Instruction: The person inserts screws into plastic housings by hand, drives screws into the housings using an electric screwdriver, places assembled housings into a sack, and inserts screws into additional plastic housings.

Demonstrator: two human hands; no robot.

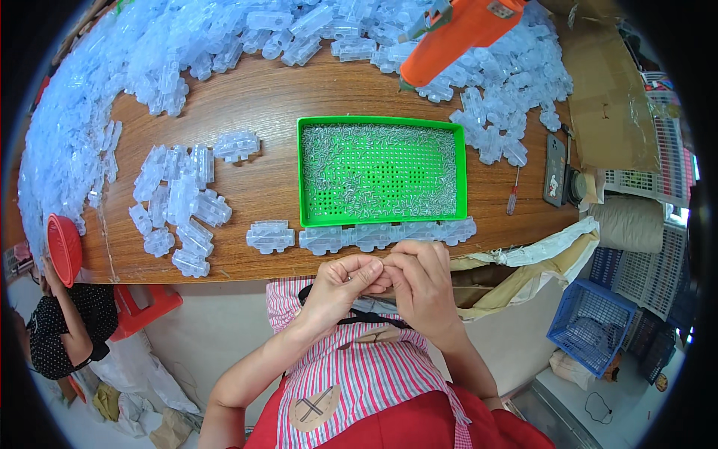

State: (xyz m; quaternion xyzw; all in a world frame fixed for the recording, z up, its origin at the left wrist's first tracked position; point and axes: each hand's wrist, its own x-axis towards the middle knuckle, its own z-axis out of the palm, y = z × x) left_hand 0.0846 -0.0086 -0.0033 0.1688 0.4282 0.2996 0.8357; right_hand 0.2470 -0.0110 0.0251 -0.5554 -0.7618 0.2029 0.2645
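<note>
My left hand (342,286) and my right hand (421,288) meet in front of the table's near edge, fingertips pinched together. Whatever lies between the fingers is too small or hidden to make out. Just beyond them, a row of clear plastic parts (325,239) lies along the near side of a green perforated tray (458,168). Many tiny silvery metal pieces, which look like screws, are spread in that tray. One more clear part (270,236) sits left of the row. An orange power screwdriver (456,41) hangs above the far side of the table.
Clear parts (179,187) lie loosely at left, with a large heap (172,37) behind. A small screwdriver (514,193) and a black device (554,170) lie right. An open sack (523,273) hangs at the near right edge. Another person's arm (71,314) is beside a red bowl (65,251).
</note>
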